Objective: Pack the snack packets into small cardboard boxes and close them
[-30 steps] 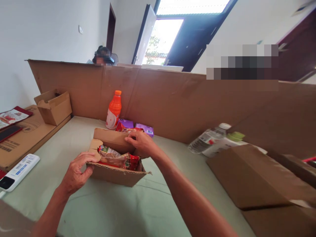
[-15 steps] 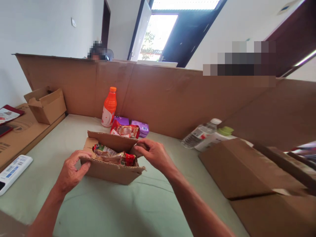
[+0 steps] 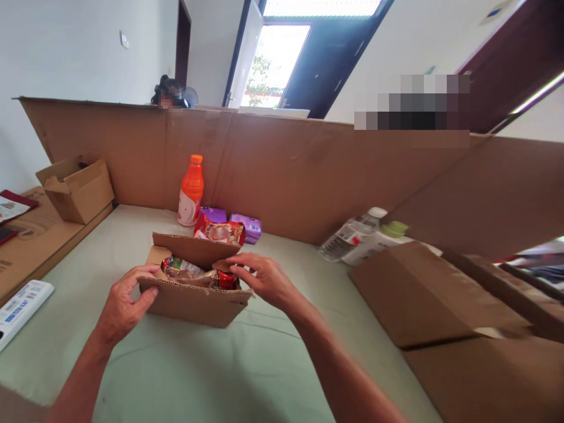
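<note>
A small open cardboard box [image 3: 187,305] sits on the green-covered table, with packaged snacks [image 3: 189,270] in red, green and clear wrappers inside. My left hand [image 3: 127,299] grips its left end, thumb on the front panel and fingers over the edge. At the right end, my right hand [image 3: 264,279] has its fingers closed on a short end flap [image 3: 224,264], which tilts inward over the snacks. The long front and back flaps stand up. Behind the box lie a red snack packet [image 3: 224,232] and purple packs [image 3: 247,228], beside an upright orange bottle [image 3: 191,191].
Cardboard panels [image 3: 282,170] wall off the back. Larger cartons [image 3: 423,294] stand on the right beside a clear bottle [image 3: 352,235] and a green-capped bottle [image 3: 394,229]. A white device [image 3: 26,308] and another small box [image 3: 83,194] are on the left. A person's head shows beyond the panel.
My right hand has moved slightly left and down, bending the right end flap inward over the snacks. My left hand stays on the box's left end. The view has shifted slightly.
</note>
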`<action>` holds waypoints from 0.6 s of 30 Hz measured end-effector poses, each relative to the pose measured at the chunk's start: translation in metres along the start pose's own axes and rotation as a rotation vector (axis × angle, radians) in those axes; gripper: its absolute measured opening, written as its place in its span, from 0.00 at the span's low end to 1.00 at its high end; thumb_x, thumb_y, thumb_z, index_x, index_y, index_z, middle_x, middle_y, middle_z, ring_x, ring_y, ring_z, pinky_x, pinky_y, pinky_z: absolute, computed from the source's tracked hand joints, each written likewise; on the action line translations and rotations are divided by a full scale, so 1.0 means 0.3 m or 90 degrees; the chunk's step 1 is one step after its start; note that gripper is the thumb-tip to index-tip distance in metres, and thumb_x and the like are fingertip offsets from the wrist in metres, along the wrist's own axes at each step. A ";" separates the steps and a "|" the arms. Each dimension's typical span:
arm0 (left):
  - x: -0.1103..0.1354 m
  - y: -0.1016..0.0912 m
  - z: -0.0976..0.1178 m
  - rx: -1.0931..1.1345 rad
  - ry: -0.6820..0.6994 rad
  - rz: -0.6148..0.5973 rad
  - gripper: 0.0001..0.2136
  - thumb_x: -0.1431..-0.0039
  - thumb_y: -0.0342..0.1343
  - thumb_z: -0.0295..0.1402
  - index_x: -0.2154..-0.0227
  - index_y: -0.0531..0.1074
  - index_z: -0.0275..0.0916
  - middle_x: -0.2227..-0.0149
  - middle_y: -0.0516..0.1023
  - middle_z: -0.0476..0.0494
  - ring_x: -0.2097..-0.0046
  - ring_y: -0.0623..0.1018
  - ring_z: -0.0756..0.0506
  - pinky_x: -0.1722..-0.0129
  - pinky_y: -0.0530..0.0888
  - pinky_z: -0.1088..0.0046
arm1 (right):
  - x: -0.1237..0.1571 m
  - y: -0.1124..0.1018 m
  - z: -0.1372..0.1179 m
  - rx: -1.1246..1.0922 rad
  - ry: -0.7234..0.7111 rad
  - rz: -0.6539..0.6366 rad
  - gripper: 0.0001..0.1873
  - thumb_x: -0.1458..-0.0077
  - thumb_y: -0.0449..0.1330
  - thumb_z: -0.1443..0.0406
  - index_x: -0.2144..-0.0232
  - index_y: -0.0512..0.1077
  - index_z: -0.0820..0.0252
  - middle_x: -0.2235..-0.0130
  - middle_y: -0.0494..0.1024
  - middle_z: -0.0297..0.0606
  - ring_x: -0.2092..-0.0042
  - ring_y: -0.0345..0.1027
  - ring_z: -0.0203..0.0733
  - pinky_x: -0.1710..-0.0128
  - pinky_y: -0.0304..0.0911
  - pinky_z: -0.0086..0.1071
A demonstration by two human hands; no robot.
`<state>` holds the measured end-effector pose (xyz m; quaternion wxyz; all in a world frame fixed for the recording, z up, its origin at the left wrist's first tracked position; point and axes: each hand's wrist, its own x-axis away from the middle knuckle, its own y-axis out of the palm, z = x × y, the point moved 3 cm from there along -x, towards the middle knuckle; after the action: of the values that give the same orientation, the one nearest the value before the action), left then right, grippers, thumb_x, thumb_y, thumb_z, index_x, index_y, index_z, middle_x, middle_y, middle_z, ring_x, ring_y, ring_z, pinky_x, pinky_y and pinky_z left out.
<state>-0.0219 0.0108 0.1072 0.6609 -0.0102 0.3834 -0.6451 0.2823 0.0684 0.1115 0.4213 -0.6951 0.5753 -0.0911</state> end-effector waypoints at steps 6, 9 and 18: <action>0.003 0.006 -0.020 0.012 -0.079 0.040 0.15 0.36 0.54 0.38 0.49 0.73 0.40 0.51 0.82 0.41 0.49 0.80 0.41 0.48 0.77 0.62 | -0.012 0.037 0.026 -0.030 0.021 -0.006 0.16 0.39 0.55 0.57 0.62 0.82 0.53 0.59 0.85 0.40 0.58 0.79 0.49 0.57 0.72 0.41; 0.004 0.020 -0.041 0.002 -0.087 0.088 0.21 0.36 0.54 0.38 0.42 0.67 0.39 0.47 0.79 0.38 0.50 0.80 0.42 0.48 0.76 0.62 | 0.007 0.027 0.044 -0.038 0.044 0.064 0.18 0.38 0.53 0.56 0.60 0.81 0.56 0.61 0.85 0.42 0.62 0.78 0.46 0.62 0.72 0.38; 0.004 0.060 -0.027 -0.078 0.033 0.111 0.15 0.34 0.52 0.32 0.46 0.71 0.42 0.40 0.72 0.37 0.38 0.72 0.40 0.38 0.70 0.56 | -0.010 0.016 0.015 0.020 -0.024 0.196 0.27 0.43 0.60 0.58 0.42 0.69 0.55 0.37 0.70 0.49 0.38 0.64 0.54 0.47 0.67 0.48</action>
<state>-0.0112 0.0167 0.0917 0.7022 -0.0004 0.4388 -0.5607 0.2808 0.0734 0.1064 0.4517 -0.5936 0.6657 -0.0215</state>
